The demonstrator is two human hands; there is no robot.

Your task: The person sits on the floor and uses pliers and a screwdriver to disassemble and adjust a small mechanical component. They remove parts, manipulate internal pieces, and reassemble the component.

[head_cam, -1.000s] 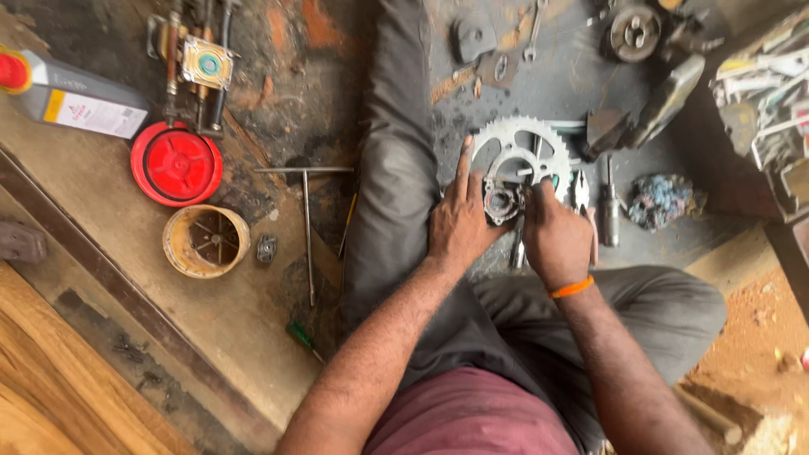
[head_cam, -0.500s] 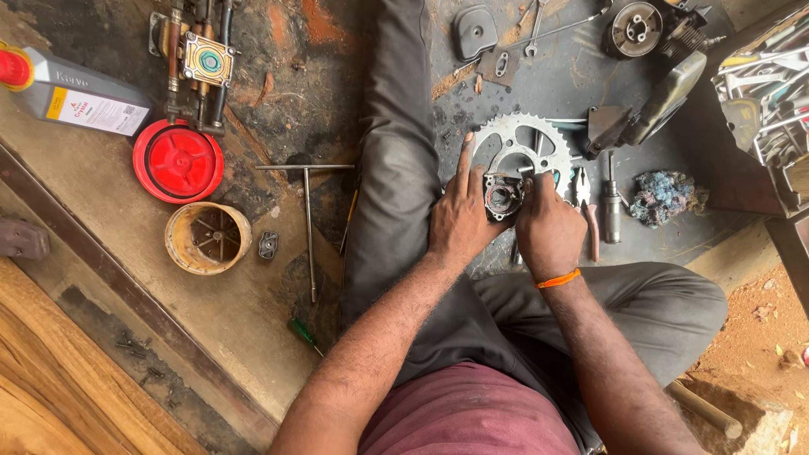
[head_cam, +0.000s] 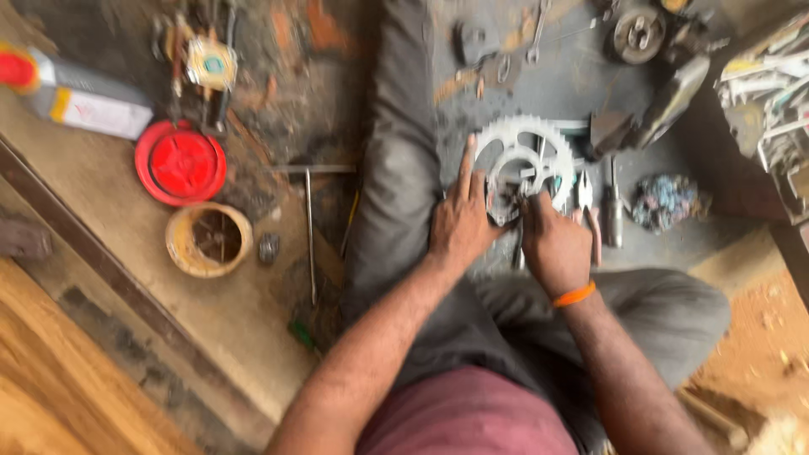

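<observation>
Item under hand: a small dark metal part (head_cam: 506,205), seated on the floor at the lower edge of a large silver sprocket (head_cam: 527,156), at roughly 1 o'clock from my lap. Blur prevents finer identification of the part.

My left hand (head_cam: 459,219) lies flat over the part's 9 o'clock side, forefinger extended straight toward 12 and touching the sprocket's toothed rim; the remaining fingers are curled onto the part. My right hand (head_cam: 552,240) closes on the part from 3 o'clock, fingers folded in; an orange band (head_cam: 575,295) sits on that wrist. Whether either hand fully grips the part or only presses it, I cannot tell.

Surroundings: pliers (head_cam: 587,206) and a screwdriver (head_cam: 613,206) lie just beside my right hand at 3 o'clock. A bunched rag (head_cam: 666,202) lies farther out the same way. At 9 o'clock, well apart, a T-handled wrench (head_cam: 309,219) lies on the floor; beyond it a red lid (head_cam: 179,163) and a yellow round tin (head_cam: 208,240). A plastic bottle (head_cam: 80,97) lies at 10 o'clock
</observation>
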